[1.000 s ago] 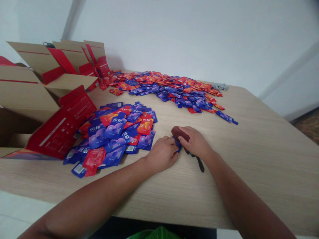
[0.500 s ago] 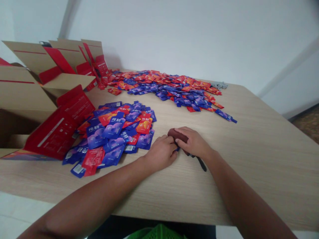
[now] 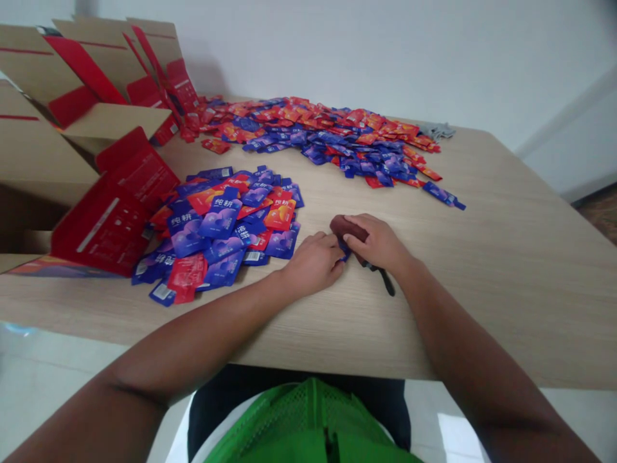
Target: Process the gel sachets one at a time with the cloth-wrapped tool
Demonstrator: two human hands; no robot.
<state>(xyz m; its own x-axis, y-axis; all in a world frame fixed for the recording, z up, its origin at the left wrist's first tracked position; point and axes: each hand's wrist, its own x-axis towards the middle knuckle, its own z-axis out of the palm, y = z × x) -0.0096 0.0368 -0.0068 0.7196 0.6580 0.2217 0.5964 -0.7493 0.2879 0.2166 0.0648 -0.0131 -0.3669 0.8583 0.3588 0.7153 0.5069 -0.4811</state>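
My right hand is closed around a dark reddish-brown, rounded handheld tool; a short black strap or tail hangs from it onto the table. I cannot make out the tool's exact kind. Right beside it, my left hand has curled fingers on a small blue packet, mostly covered by the hands. To the left of that hand lies a loose heap of blue and red-orange flat packets with white lettering.
A long pile of blue and red packets stretches along the back of the table. One blue packet lies apart at its right end, near a grey crumpled item. Open red-and-brown cartons stand at the left.
The view has tilted downward, so the table sits higher and more of the green garment shows. Both hands stay together at the tool, with slightly more of the blue packet visible.
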